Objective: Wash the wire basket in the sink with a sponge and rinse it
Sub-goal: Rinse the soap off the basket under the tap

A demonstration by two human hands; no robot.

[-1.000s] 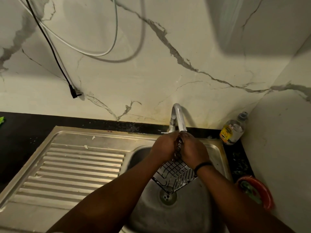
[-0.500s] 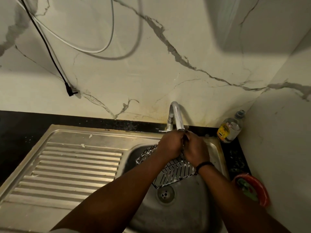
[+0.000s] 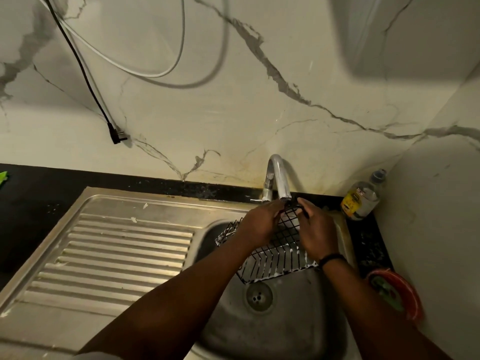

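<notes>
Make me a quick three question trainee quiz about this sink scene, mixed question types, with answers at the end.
1. True or false: both hands grip the wire basket.
2. What stands in the corner right of the tap? A) a bottle B) a kettle C) a pan
3. Fill in: the basket is held above the sink's ____.

Key: 1 true: left hand, right hand. 2 A, bottle. 3 drain, in the sink.

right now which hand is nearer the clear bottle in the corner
Right. The right hand grips the wire basket on the side toward the bottle; the left hand is farther, beyond the tap.
</notes>
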